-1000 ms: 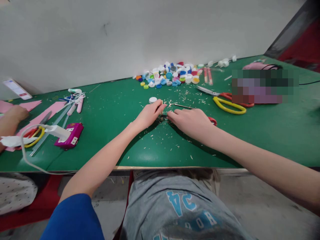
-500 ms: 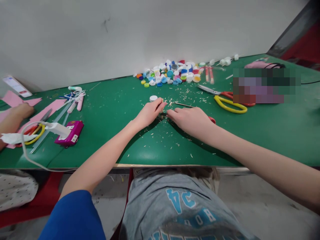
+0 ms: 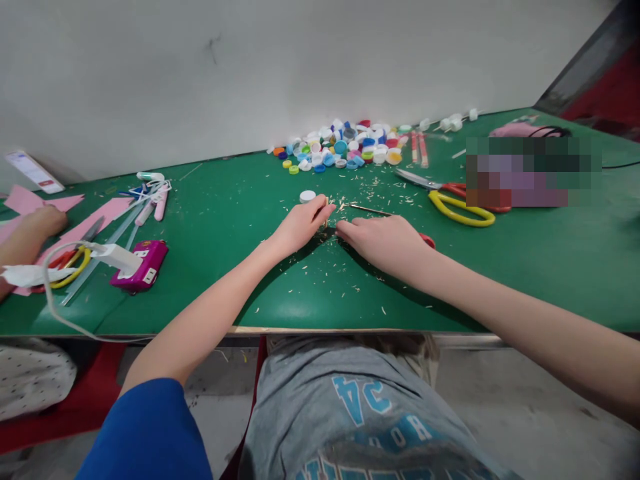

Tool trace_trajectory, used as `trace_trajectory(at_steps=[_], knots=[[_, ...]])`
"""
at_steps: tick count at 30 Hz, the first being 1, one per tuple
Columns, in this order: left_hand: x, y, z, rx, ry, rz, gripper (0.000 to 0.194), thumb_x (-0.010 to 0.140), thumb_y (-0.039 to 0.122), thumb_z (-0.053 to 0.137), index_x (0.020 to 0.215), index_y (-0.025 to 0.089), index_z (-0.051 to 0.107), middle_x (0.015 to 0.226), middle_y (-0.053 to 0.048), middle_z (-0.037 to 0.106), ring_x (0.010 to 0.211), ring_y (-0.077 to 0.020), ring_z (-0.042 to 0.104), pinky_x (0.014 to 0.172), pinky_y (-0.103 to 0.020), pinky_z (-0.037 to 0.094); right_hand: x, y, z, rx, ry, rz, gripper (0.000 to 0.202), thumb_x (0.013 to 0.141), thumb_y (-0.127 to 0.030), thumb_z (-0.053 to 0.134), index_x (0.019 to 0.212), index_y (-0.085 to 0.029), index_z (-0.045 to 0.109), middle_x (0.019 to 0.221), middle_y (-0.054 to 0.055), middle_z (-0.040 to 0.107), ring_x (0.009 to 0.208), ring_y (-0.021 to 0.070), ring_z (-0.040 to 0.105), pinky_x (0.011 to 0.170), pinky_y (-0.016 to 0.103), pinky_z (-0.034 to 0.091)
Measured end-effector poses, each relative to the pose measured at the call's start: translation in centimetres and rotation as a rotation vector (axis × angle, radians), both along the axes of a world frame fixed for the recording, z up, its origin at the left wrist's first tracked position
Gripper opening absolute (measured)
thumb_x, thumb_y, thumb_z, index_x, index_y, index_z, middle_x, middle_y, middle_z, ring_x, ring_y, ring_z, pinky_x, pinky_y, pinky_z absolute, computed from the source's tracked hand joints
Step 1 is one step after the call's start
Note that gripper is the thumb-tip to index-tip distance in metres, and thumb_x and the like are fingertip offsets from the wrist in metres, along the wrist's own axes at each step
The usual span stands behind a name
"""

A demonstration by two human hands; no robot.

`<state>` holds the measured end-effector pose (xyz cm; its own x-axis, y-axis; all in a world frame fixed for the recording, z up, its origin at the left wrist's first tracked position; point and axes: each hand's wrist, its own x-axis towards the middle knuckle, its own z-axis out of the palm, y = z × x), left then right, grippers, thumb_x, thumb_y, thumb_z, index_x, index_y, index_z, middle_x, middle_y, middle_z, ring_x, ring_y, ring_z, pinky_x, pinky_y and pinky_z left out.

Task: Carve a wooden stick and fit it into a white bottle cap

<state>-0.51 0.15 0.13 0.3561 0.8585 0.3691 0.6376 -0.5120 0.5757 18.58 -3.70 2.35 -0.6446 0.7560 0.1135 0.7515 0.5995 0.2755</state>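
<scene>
My left hand (image 3: 304, 223) is closed around a short pale wooden stick (image 3: 327, 202), above the green table. Just to the right, my right hand (image 3: 380, 241) is closed too, knuckles up; what it grips is mostly hidden, with a red handle (image 3: 428, 241) showing behind its wrist. The fingertips of both hands are a small gap apart. Pale shavings (image 3: 345, 267) lie scattered around them. Beyond my left hand sits a white cap (image 3: 307, 197), and a thin metal rod (image 3: 367, 209) lies beyond my right hand.
A heap of coloured bottle caps (image 3: 345, 145) lies by the wall. Yellow-and-red scissors (image 3: 460, 208) are at right. Left are a magenta power adapter (image 3: 143, 267), glue sticks (image 3: 161, 202), pink paper (image 3: 95, 223) and another person's hand (image 3: 47, 221).
Both my hands have shifted very slightly to the right, and a little more of the pale stick shows at my left fingers.
</scene>
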Motion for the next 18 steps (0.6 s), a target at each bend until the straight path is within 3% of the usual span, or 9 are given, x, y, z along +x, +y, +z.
trace_trajectory(at_steps=[18], knots=[[0.01, 0.02, -0.07, -0.015, -0.007, -0.006, 0.027, 0.099, 0.037, 0.040, 0.077, 0.022, 0.037, 0.063, 0.003, 0.050, 0.057, -0.0107, 0.047, 0.063, -0.026, 0.037, -0.03, 0.10, -0.12, 0.024, 0.041, 0.009, 0.034, 0.100, -0.029, 0.030, 0.104, -0.018, 0.062, 0.085, 0.008, 0.070, 0.064, 0.0154, 0.057, 0.053, 0.030, 0.016]])
